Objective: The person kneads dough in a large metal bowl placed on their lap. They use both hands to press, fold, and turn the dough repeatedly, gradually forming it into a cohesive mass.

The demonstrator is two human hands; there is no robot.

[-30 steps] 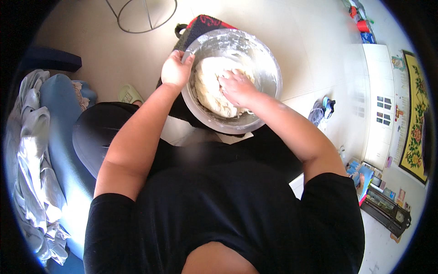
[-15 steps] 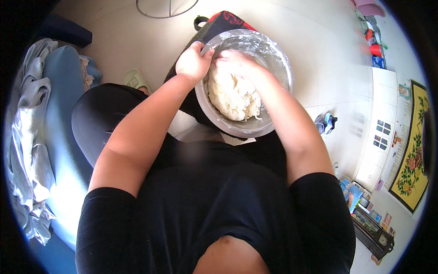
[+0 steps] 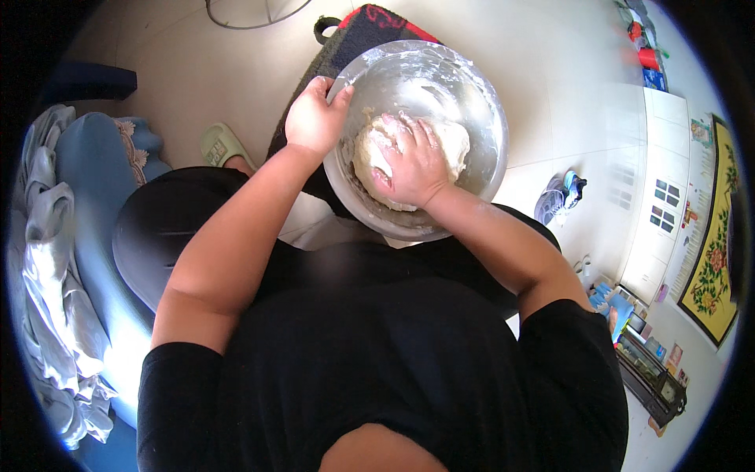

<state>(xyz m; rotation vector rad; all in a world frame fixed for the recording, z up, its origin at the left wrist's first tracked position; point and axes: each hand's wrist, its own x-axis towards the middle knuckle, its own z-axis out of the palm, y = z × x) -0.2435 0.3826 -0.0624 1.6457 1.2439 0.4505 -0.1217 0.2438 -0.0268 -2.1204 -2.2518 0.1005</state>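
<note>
Dough (image 3: 452,141), a pale lump, lies inside the steel bowl (image 3: 472,86) toward 12 o'clock of the view. At 9 o'clock, blue bedding (image 3: 86,228) with a pale cloth. A green slipper (image 3: 220,144) lies at 10 o'clock. The left hand (image 3: 313,119) curls its fingers over the bowl's left rim, gripping it. The right hand (image 3: 413,165) presses spread, floury fingers onto the dough. At 3 o'clock stands a white cabinet (image 3: 657,197).

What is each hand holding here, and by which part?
The left hand grips the metal mixing bowl by its near-left rim. The right hand holds nothing; it presses palm-down on top of the dough inside the bowl.
</note>
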